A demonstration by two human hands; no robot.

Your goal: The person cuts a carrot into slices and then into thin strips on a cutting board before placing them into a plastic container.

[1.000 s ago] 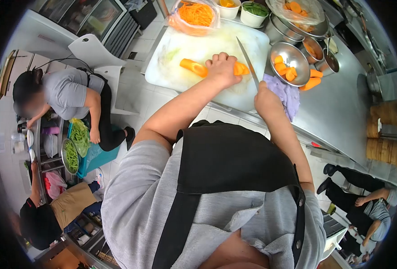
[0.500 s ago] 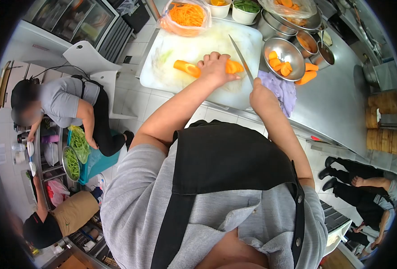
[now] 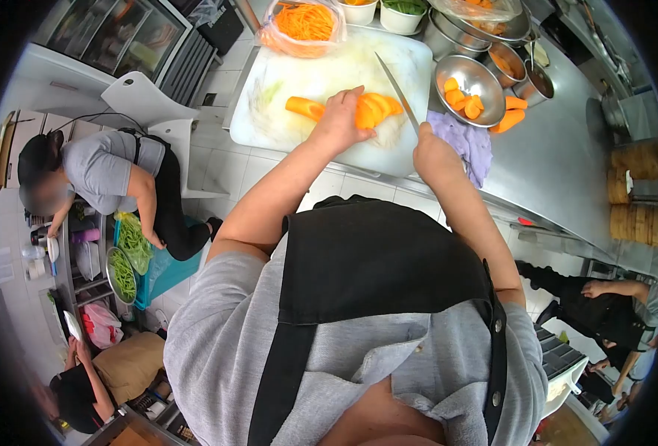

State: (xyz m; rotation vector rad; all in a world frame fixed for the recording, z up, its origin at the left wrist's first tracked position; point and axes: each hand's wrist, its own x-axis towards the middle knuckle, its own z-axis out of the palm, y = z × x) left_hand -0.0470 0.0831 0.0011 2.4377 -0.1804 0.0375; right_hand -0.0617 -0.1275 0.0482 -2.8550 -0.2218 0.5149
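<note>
On the white cutting board (image 3: 269, 132), my left hand (image 3: 342, 121) is wrapped over the middle of a peeled carrot (image 3: 304, 108). Carrot slices (image 3: 379, 109) lean against one another just right of its fingers, and the carrot's uncut-looking end sticks out to the left. The knife (image 3: 397, 88) is gripped by its handle in my right hand (image 3: 437, 156), at the board's right edge. Its blade points up and away, apart from the slices. Under my left palm the carrot is hidden.
A bag of shredded carrot (image 3: 303, 26) sits at the board's back left. Right of the board are a metal bowl of carrot chunks (image 3: 496, 111), a purple cloth (image 3: 463, 141) and metal pots (image 3: 537, 83). A co-worker (image 3: 113, 160) bends beside green vegetables at the left.
My left hand has slid slightly left along the carrot, uncovering more slices. My right hand and the knife have barely moved. Co-workers at lower left and right have shifted.
</note>
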